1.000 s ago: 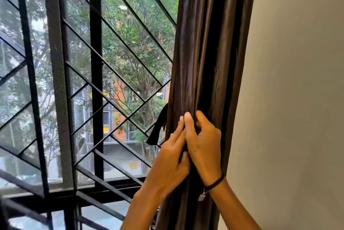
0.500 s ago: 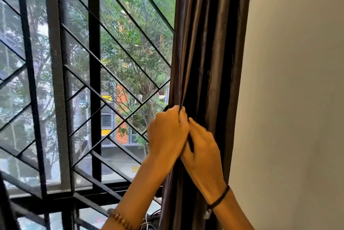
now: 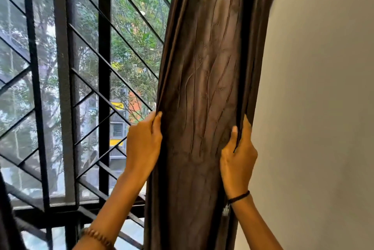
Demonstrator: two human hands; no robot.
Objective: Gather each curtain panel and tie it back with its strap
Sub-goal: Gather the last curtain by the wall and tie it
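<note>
1. Head view: the brown curtain [image 3: 204,67] hangs between the window bars [image 3: 104,67] on the left and the wall [image 3: 323,108] on the right.
2. Your left hand [image 3: 142,144] grips the curtain's left edge, with its fingers curled round it.
3. Your right hand [image 3: 237,160] pinches the folds on the right edge, just beside the wall.

Curtain: brown curtain panel [image 3: 202,88] hangs bunched down centre frame.
Grip: left hand [image 3: 143,144] clutches its left edge; right hand [image 3: 237,158] pinches folds at its right edge.
Surroundings: black window grille [image 3: 104,67] fills the left; pale wall [image 3: 313,108] the right.
</note>
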